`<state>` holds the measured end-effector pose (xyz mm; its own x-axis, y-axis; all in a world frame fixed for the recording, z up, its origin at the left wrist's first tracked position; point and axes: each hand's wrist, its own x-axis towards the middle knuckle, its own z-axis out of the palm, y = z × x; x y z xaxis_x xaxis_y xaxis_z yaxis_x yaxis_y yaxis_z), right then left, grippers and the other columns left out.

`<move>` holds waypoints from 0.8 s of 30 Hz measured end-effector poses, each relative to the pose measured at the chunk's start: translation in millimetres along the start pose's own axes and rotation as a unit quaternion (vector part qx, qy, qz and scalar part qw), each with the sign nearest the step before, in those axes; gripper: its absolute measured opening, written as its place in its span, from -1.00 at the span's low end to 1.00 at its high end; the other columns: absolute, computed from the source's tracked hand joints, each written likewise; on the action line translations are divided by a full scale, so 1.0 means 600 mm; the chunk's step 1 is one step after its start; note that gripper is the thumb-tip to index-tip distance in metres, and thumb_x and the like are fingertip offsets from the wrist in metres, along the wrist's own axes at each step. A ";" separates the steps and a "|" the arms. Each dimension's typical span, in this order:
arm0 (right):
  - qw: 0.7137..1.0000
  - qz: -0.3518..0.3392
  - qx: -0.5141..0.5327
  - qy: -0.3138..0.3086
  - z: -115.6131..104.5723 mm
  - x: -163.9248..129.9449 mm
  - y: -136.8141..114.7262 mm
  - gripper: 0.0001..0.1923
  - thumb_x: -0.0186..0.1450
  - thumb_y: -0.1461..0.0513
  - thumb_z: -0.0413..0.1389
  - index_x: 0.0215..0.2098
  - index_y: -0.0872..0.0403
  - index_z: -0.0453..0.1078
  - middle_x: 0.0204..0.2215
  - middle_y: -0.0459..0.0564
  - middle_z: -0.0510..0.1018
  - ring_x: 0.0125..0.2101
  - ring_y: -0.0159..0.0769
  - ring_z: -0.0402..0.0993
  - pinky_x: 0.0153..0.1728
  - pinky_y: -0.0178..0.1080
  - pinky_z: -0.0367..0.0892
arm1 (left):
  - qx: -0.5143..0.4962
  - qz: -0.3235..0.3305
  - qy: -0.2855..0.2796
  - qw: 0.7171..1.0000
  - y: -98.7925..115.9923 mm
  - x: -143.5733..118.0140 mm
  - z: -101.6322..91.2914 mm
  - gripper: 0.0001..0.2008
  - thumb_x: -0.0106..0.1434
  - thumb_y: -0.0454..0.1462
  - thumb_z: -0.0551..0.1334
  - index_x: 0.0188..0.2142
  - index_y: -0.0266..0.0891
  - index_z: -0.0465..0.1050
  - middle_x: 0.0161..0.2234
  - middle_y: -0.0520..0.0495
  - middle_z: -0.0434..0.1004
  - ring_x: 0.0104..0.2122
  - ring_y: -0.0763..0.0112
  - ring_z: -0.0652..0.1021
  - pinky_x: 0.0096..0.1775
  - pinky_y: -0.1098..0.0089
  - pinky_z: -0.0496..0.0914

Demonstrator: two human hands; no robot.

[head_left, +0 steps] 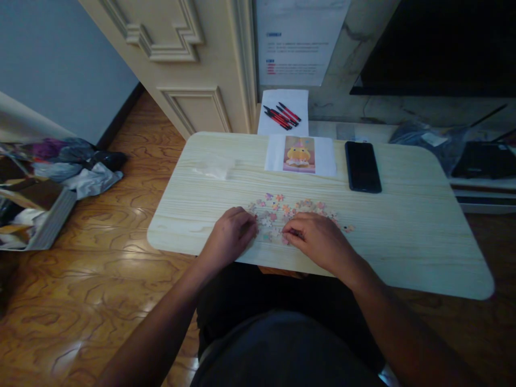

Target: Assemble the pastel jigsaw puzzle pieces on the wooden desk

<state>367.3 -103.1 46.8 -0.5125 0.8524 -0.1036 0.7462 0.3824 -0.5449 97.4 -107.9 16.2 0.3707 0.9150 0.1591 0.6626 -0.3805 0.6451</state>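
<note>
1. You have the loose jigsaw puzzle pieces (299,210) spread in a shallow patch near the front edge of the table (403,236), about midway along it. That keeps them close to your body and within reach of both hands.

2. The reference picture (299,153), a yellow cartoon figure on a white sheet, lies flat by the back edge straight beyond the pieces, so you can glance up at it.

3. The black phone (362,166) lies face up just right of that sheet, well apart from the pieces. A crumpled clear bag (214,166) sits toward the back-left corner.

4. Your left hand (230,235) rests palm down at the left edge of the patch, fingers curled in loosely. Its fingertips touch or nearly touch the outer pieces. I cannot tell whether it grips one.

5. Your right hand (316,240) lies over the middle of the patch. The fingers are drawn narrow, the tips meeting at a piece near the front edge, probably pinching it, though the dim view leaves that unsure.

6. Red and black pens (281,115) lie on a white paper behind the table, out of use.
</note>
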 end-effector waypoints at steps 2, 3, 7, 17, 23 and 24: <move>1.000 0.003 -0.001 0.019 0.000 0.001 0.000 -0.88 0.46 0.31 0.32 -0.26 0.01 0.64 -0.27 -0.03 0.70 -0.18 -0.15 0.61 -0.09 -0.15 0.37 | -0.003 0.016 -0.001 1.000 0.000 0.004 -0.001 -0.88 0.48 -0.34 0.29 -0.11 -0.23 0.65 -0.23 -0.12 0.63 -0.21 0.24 0.61 -0.14 0.26 0.50; 1.000 -0.001 0.003 0.027 0.000 0.003 0.001 -0.89 0.46 0.31 0.32 -0.25 0.01 0.64 -0.26 -0.03 0.70 -0.16 -0.15 0.61 -0.08 -0.15 0.38 | -0.004 0.028 -0.006 1.000 0.000 0.007 -0.002 -0.85 0.48 -0.34 0.29 -0.06 -0.24 0.66 -0.22 -0.13 0.63 -0.19 0.23 0.61 -0.13 0.26 0.50; 0.999 -0.046 -0.019 0.022 0.004 0.011 -0.001 -0.97 0.47 0.22 0.36 -0.13 0.00 0.64 -0.14 0.02 0.71 -0.03 -0.09 0.60 0.04 -0.10 0.40 | 0.006 0.068 -0.041 0.997 0.003 0.023 -0.004 -0.80 0.49 -0.34 0.30 0.02 -0.24 0.70 -0.17 -0.16 0.59 -0.16 0.23 0.60 -0.12 0.27 0.52; 0.987 -0.083 -0.141 -0.005 0.005 0.026 -0.017 -0.89 0.51 0.27 0.28 -0.18 0.05 0.66 -0.19 0.09 0.69 -0.10 -0.07 0.55 -0.02 -0.08 0.40 | 0.043 0.130 -0.092 0.986 0.001 0.053 -0.009 -0.80 0.50 -0.38 0.28 -0.15 -0.23 0.74 -0.25 -0.15 0.58 -0.22 0.23 0.56 -0.18 0.31 0.48; 0.997 -0.052 -0.046 0.024 0.007 0.029 0.000 -0.82 0.55 0.27 0.24 -0.23 0.05 0.65 -0.22 0.05 0.71 -0.09 -0.10 0.59 0.01 -0.10 0.38 | 0.002 0.115 -0.071 0.991 0.004 0.058 -0.012 -0.80 0.52 -0.37 0.25 -0.15 -0.24 0.70 -0.19 -0.17 0.63 -0.15 0.23 0.60 -0.09 0.28 0.51; 0.998 -0.049 -0.025 0.020 0.009 0.031 0.003 -0.82 0.54 0.27 0.25 -0.25 0.04 0.64 -0.23 0.03 0.71 -0.10 -0.12 0.59 0.00 -0.12 0.37 | -0.008 0.107 -0.063 0.992 0.006 0.058 -0.014 -0.81 0.52 -0.37 0.25 -0.15 -0.24 0.68 -0.20 -0.17 0.62 -0.16 0.23 0.60 -0.10 0.29 0.51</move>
<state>356.8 -88.4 39.2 -0.5670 0.8235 -0.0188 0.7148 0.4806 -0.5080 107.4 -76.3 30.2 0.5798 0.7898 0.1999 0.5505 -0.5607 0.6185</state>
